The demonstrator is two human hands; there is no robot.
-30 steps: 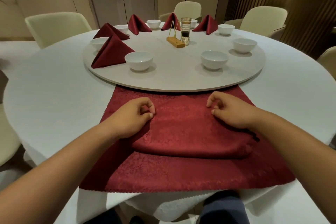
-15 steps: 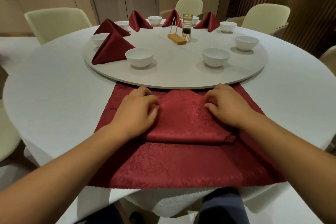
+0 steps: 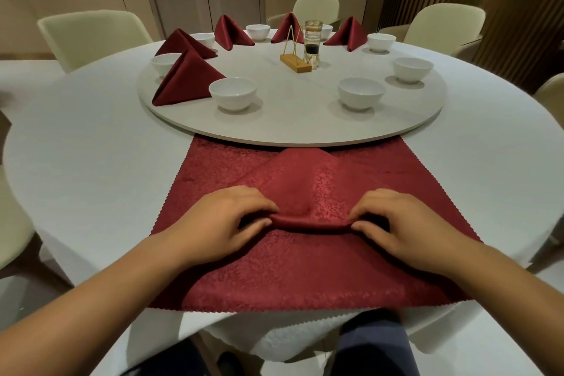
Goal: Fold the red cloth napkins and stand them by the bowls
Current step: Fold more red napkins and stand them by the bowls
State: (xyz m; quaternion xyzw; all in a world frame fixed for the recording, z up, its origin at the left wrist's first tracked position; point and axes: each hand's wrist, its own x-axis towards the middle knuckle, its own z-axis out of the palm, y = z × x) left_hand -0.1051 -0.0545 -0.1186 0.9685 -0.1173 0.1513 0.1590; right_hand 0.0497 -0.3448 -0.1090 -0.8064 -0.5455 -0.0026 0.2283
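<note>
Scanning from the left, a pale chair (image 3: 91,36) stands behind the white-clothed table (image 3: 91,146). On the grey turntable (image 3: 290,128) the nearest standing napkin (image 3: 186,79) makes a red tent just beside the front-left bowl (image 3: 232,93). A second tent (image 3: 183,44) stands behind it between two more bowls, and three more run along the far rim.

Down front now. The left hand (image 3: 225,220) has its fingers curled over and its thumb tucked beneath, pinching the left end of a rolled near edge. That edge belongs to the working napkin (image 3: 305,186), which rises in a triangle whose peak reaches the turntable's near rim. It lies on top of a flat napkin (image 3: 290,278), spread square across the table's near edge.

Up at centre, a small wooden stand (image 3: 295,62) and a glass jar (image 3: 312,40) sit side by side.

Across to the right hand (image 3: 396,223), a mirror of its partner, fingers bent and thumb under, gripping the right end of the same roll. Beyond it the front-right bowl (image 3: 361,92) and another bowl (image 3: 413,69) have no napkin beside them. Another pale chair (image 3: 442,24) sits past the table on the right.
</note>
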